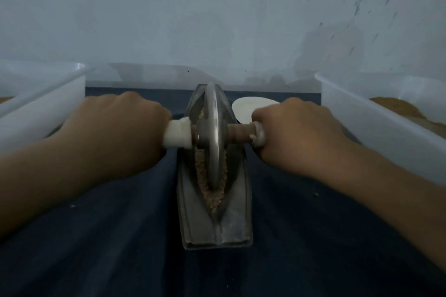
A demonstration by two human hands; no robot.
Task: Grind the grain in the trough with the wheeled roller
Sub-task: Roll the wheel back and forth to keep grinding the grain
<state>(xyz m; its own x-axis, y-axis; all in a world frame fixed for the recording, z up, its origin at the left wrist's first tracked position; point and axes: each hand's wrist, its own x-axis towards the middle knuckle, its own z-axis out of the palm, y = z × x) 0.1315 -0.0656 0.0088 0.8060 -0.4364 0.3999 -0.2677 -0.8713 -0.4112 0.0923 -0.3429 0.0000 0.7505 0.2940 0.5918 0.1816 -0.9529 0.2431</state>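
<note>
Though dull, disc-shaped roller amid gritty grain

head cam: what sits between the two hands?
The wheel of the roller, upright in the trough on the grain, sits between left hand and right hand; head view shows it.

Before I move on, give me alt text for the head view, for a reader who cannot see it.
A left hand and right hand grip the axle handles of a wheeled roller standing in a metal trough of crushed grain on dark cloth. A left bin and a right bin, translucent plastic, flank it.
</note>
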